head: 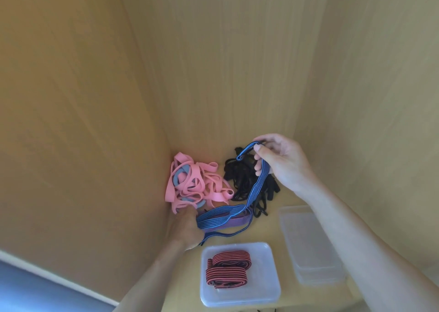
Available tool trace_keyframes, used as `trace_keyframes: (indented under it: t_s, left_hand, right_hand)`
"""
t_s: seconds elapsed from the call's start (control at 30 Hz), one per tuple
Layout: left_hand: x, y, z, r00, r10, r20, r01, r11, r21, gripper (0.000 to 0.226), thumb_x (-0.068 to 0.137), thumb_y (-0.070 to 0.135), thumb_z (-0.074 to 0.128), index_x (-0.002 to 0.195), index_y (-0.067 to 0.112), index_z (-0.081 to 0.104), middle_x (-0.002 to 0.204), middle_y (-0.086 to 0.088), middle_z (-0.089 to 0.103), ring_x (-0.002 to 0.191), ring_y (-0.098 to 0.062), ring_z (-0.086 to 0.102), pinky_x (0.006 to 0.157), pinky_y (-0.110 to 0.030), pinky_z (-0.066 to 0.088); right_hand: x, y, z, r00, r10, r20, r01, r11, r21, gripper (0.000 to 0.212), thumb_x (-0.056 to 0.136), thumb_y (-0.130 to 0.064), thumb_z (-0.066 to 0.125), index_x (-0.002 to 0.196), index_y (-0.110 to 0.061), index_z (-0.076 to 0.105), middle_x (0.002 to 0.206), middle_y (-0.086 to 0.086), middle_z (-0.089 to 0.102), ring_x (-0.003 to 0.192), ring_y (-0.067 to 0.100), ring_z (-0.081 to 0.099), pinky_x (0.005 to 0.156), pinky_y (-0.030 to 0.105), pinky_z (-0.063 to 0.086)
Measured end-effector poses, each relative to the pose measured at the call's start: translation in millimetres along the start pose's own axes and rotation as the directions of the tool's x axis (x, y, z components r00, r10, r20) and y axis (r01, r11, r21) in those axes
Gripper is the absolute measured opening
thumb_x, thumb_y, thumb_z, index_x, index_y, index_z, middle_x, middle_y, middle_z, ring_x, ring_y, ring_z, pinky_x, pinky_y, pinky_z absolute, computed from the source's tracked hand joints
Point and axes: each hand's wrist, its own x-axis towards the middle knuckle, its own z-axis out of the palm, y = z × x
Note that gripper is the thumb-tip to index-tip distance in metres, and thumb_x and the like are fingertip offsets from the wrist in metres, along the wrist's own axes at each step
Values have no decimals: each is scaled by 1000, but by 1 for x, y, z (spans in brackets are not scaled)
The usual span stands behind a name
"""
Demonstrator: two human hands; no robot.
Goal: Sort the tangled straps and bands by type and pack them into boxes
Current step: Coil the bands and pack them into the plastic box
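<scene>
- The step in hand, as I judge it, is folding the blue strap [257, 181] into a flat bundle, like the red striped strap [229, 270] already lying in the near box [270, 295].
- Draw the raised length clear of the black straps [244, 181] under it, so no loop snags and comes along.
- Lay each turn flat on the last, without twist, or the bundle will likely sit too bulky for a box.
- Your right hand [282, 162] is lifted over the black pile and pinches the blue strap near its looped end between thumb and forefinger, the other fingers curled round the band below.
- Your left hand [187, 227] rests against the folded turns on the shelf, beside the pink bands [190, 181]; its fingers are hidden, so I cannot tell whether it grips them.
- The empty boxes [311, 245] stand stacked to your right.
</scene>
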Motion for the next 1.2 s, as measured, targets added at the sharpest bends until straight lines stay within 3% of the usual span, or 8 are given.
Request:
trace_keyframes:
  t_s: [0.13, 0.3, 0.5, 0.7, 0.8, 0.87, 1.03, 1.2]
  left_hand:
    - [-6, -20, 10, 993, -118, -11, 118, 993, -2, 69, 74, 16, 69, 140, 19, 48, 141, -5, 47, 124, -27, 54, 96, -39, 53]
    - [-14, -23, 12, 993, -118, -27, 116, 992, -52, 74, 72, 31, 79, 139, 28, 48, 141, 2, 49, 126, -21, 55, 98, -37, 52]
    - [-23, -20, 11, 966, -259, -2, 258, 960, -109, 54, 70, 36, 81, 103, 24, 41, 108, -3, 65, 81, -22, 58, 63, -25, 40]
    - [-35, -5, -7, 982, -108, -155, 41, 924, -381, 36, 68, 4, 72, 81, 35, 59, 74, 19, 71, 74, 5, 65, 67, -12, 51]
    - [-34, 6, -24, 952, -173, -252, 30, 874, -485, 46, 73, -19, 60, 81, 27, 55, 73, 16, 69, 76, -2, 65, 56, -4, 43]
    - [-30, 13, -37, 930, -208, -303, 0, 825, -566, 37, 76, -19, 60, 93, 14, 59, 91, 4, 68, 87, -15, 65, 62, -6, 43]
    - [-25, 31, -71, 905, -253, -343, -123, 615, -779, 26, 89, -13, 62, 108, 4, 63, 98, -7, 69, 60, 4, 68, 50, -9, 49]
    - [-18, 51, -100, 929, -182, -323, -204, 477, -855, 15, 91, -1, 67, 97, 12, 74, 95, -8, 78, 80, -12, 73, 71, -23, 56]
  right_hand:
    - [-1, 2, -4, 999, 7, -32, -7, 1000, -11, 14, 97, -5, 62, 110, -2, 64, 80, 9, 62, 54, 17, 62, 56, 37, 60]
    - [-1, 11, -4, 998, 44, -43, -43, 999, 17, 11, 98, -4, 60, 109, -3, 64, 87, 13, 66, 58, 17, 65, 56, 32, 61]
    - [4, 11, -6, 997, 36, -67, -27, 991, 129, 13, 97, 3, 57, 107, -3, 61, 87, 12, 67, 58, 17, 65, 56, 28, 57]
    - [8, 7, -14, 995, 44, -92, -23, 975, 219, 18, 96, 7, 55, 113, 3, 60, 82, 9, 70, 57, 17, 65, 57, 30, 57]
    - [11, 7, -17, 994, 46, -97, -19, 966, 256, 19, 96, 8, 55, 113, 3, 60, 79, 8, 71, 57, 18, 64, 56, 29, 56]
    - [12, 7, -18, 995, 40, -92, -13, 962, 271, 18, 95, 8, 55, 110, 1, 61, 77, 7, 71, 57, 19, 64, 52, 27, 52]
    - [13, 8, -23, 997, 23, -70, -2, 957, 289, 19, 92, 9, 56, 107, -1, 62, 78, 8, 70, 55, 19, 58, 46, 24, 40]
    - [11, 8, -25, 999, 10, -42, 2, 964, 267, 29, 92, 9, 56, 113, -9, 68, 80, 9, 67, 51, 13, 49, 43, 21, 34]
